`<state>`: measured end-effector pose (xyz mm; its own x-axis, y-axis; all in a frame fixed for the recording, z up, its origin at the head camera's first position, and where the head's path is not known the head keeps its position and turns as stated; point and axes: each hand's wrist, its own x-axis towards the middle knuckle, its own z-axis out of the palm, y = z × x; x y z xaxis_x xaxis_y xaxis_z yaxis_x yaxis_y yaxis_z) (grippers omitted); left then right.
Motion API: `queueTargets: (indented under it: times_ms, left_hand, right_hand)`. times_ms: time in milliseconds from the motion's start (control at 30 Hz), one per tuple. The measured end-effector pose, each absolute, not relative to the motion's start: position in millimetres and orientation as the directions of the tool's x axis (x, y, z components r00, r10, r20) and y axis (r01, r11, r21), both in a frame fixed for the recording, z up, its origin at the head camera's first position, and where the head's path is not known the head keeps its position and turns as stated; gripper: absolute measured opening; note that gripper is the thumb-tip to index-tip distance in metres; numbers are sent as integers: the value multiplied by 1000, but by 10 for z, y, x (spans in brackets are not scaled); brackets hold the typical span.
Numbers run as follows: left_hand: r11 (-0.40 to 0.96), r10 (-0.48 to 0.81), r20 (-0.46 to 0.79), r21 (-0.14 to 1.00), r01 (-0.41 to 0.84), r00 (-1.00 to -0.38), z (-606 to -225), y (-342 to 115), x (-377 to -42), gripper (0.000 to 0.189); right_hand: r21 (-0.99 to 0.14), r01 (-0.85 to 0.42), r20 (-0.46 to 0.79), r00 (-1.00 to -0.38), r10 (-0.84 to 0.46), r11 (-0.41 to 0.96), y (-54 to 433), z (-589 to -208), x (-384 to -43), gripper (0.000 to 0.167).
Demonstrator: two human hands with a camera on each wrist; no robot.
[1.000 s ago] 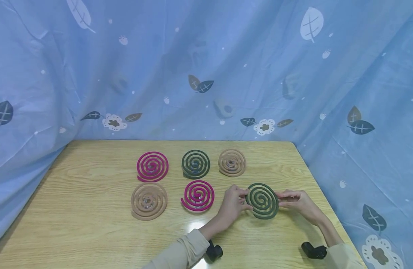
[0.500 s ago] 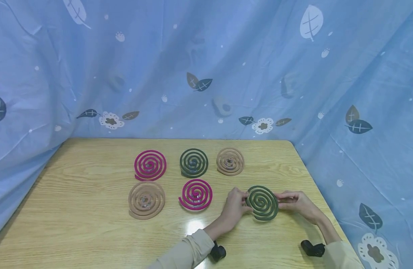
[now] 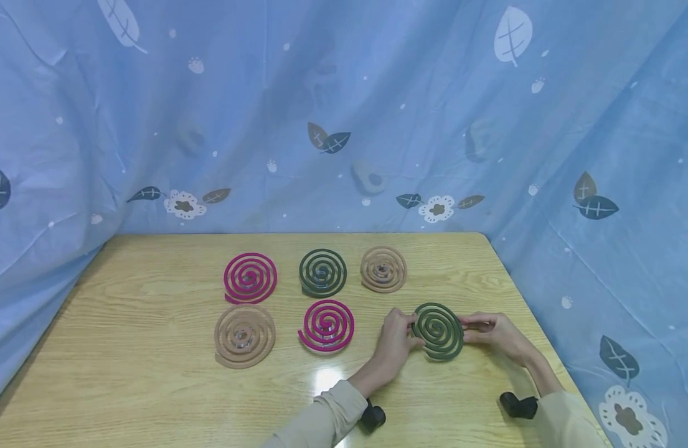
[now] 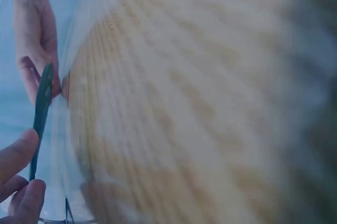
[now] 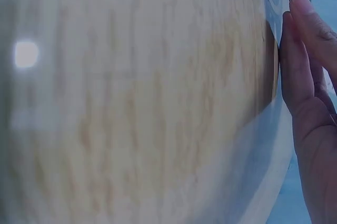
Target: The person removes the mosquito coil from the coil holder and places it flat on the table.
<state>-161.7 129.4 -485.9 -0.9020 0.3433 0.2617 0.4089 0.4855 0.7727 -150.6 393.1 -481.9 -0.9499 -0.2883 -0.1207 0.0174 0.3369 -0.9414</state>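
Pale wood-grain surface (image 3: 153,398) laid in two rows

The surface has a rounded far right corner and a bright patch of glare (image 3: 327,378) toward the front. Across the back, left to right, sit a magenta coil (image 3: 250,277), a dark green coil (image 3: 322,272) and a tan coil (image 3: 383,269). Close in front of the first two are a second tan coil (image 3: 245,335) and a second magenta coil (image 3: 326,322), well apart. Clear bits (image 3: 243,341) show through their middles.

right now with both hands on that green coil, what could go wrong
The held green mosquito coil might snap or twist if the left hand and right hand pull unevenly, since they pinch it at opposite edges. It could slip, as only fingers and thumbs hold it. The left hand might knock the front-row magenta mosquito coil, which is close on its left.
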Motion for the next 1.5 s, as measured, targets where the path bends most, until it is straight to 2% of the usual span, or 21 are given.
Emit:
queueTargets:
  times_ms: [100, 267, 567, 767, 967, 1233, 1500]
  left_hand:
    - [529, 343, 274, 734, 426, -898, -4857, 1318, -1638, 46]
    - [560, 357, 318, 680, 474, -878, -4841, 1346, -1667, 27]
    - [566, 383, 247, 698, 437, -890, -4774, 1347, -1682, 33]
    - [572, 375, 243, 699, 429, -895, -4794, 1357, -1681, 29]
    - [597, 373, 225, 684, 419, -900, -4796, 1367, -1670, 33]
    - [634, 375, 109, 694, 341, -921, -4768, 1402, -1656, 44]
    - [649, 383, 74, 688, 324, -921, -4768, 1409, -1660, 33]
  right_hand:
    - [-938, 29, -139, -944, -299, 346, 3951, -4804, -1520, 48]
    - [-933, 48, -168, -934, -316, 357, 3990, -4774, -1550, 50]
    - [-923, 34, -169, -931, -323, 384, 3994, -4769, -1595, 51]
    - [-920, 27, -158, -938, -308, 392, 3975, -4754, -1593, 50]
    - [-908, 24, -163, -940, -300, 419, 3950, -4718, -1589, 50]
    - [-914, -29, -121, -933, -338, 405, 3941, -4715, -1586, 49]
    - [-929, -24, -122, -923, -366, 369, 3954, -4728, -1594, 54]
